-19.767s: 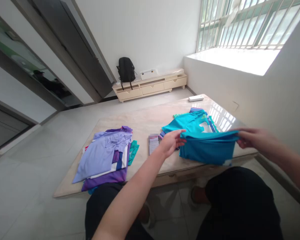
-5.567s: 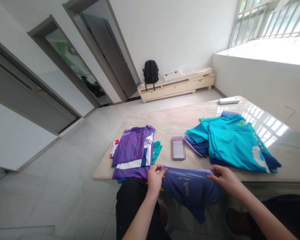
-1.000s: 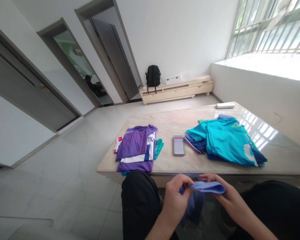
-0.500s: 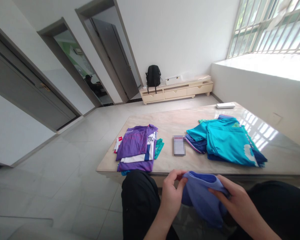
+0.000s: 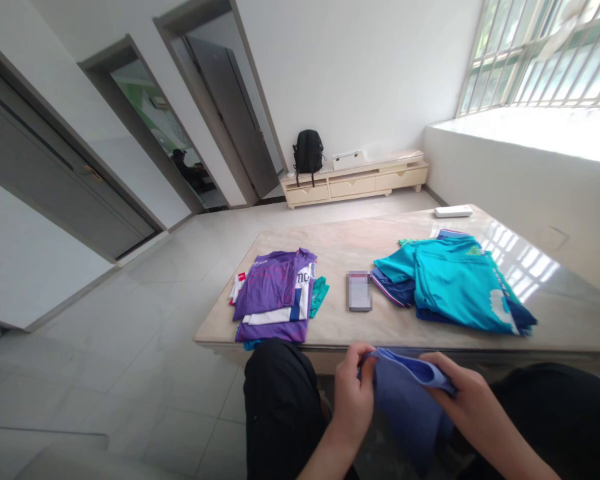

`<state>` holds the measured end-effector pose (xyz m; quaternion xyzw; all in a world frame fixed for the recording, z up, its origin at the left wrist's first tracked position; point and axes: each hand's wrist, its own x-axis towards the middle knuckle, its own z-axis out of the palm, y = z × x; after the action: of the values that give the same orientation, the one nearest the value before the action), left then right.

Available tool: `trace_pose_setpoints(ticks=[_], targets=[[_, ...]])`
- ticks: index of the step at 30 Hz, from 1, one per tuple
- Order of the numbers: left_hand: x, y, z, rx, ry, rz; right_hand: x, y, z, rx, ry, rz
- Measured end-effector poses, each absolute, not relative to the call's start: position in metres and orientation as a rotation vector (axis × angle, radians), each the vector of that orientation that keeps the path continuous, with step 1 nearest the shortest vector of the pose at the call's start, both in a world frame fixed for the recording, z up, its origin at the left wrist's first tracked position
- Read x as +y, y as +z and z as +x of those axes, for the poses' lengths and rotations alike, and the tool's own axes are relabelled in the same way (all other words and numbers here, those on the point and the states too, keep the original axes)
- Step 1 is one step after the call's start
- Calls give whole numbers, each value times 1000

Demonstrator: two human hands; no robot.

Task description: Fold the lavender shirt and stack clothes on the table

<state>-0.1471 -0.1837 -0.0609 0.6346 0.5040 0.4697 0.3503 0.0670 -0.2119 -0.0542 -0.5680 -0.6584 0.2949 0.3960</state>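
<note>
A blue-violet garment hangs between my hands, over my lap in front of the table edge. My left hand pinches one end of its open top edge between thumb and fingers. The other end of that edge is gripped by my right hand, with the thumb on the near side. The garment's lower part drops between my knees and is partly in shadow; its exact kind I cannot make out. Beyond it on the table lie a stack of purple and white clothes and a pile of teal and navy clothes.
The marble-look table spans the space before my knees. On it lie a blurred-out rectangular object and a white box-like item. A black backpack stands on a low cabinet. A person shows through the left doorway.
My left hand has shifted slightly right and turned more upright. The garment's top edge is drawn narrower and straighter, and its cloth hangs lower. Both hands keep their hold.
</note>
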Motion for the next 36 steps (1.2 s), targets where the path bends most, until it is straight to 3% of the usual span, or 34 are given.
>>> trace_pose_setpoints(ticks=[7,18,25,36], targets=[[-185,-61,-154,1181,1495,2087,-214,-55,62,-1609,732,-1362],[-185,-56,-158,1028,1476,2226,-201,-53,42,-1758,990,-1173],[-184,-69,-168,1140,1492,2170,-199,-48,42,-1774,951,-1153],[-195,-41,-190,979,790,1601,-212,-11,48,-1826,768,-1208]])
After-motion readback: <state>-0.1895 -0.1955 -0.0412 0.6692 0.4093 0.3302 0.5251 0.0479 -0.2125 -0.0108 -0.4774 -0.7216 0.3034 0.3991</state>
